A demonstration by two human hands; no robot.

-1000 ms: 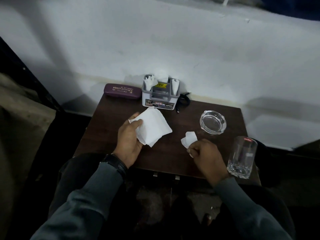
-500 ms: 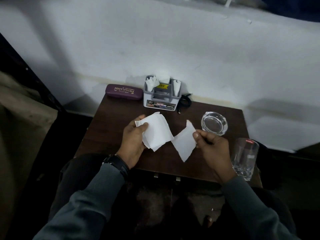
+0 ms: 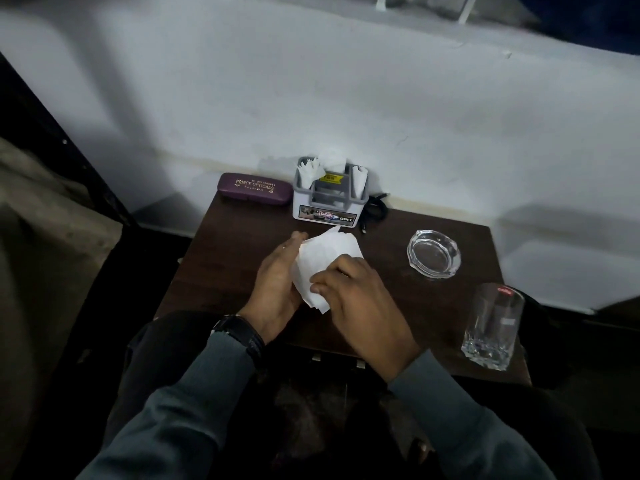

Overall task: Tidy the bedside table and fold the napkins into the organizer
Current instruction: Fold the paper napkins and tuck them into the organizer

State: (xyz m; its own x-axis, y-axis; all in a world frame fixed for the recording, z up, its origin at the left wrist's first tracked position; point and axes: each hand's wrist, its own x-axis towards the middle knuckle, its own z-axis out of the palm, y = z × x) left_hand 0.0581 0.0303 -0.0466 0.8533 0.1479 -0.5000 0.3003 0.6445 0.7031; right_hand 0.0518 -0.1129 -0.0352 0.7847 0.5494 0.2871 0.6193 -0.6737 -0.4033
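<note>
- Several rolled or folded napkins already stand in the organizer (image 3: 327, 199) at the back of the table (image 3: 221, 258): a frilled one in its left pocket, one at the back, one in its right pocket. I judge that part of the job done.
- Most of the loose paper is now one stack of napkins (image 3: 323, 258), held above the middle of the table, just in front of the organizer and clear of it.
- No loose napkin shows elsewhere on the wood, so what is left, as I judge it, is to fold this stack and put it in the organizer.
- Other things stand about the table: a case (image 3: 254, 188) at the back left beside the organizer, a cable (image 3: 375, 211) to the organizer's right, an ashtray (image 3: 434, 254) further right, and a glass (image 3: 491, 327) at the front right edge. Whether tidying asks for any of them to be moved I cannot tell.
- Left hand (image 3: 277, 282): it cups the stack from the left, fingers together and stretched along the paper's left edge, touching it.
- Right hand (image 3: 363, 303): it lies over the stack's lower right part, thumb and fingers closed on the paper. The stack's top edge and lower corner stick out past both hands.
- Whether a crease has been started under the right hand is hidden.
</note>
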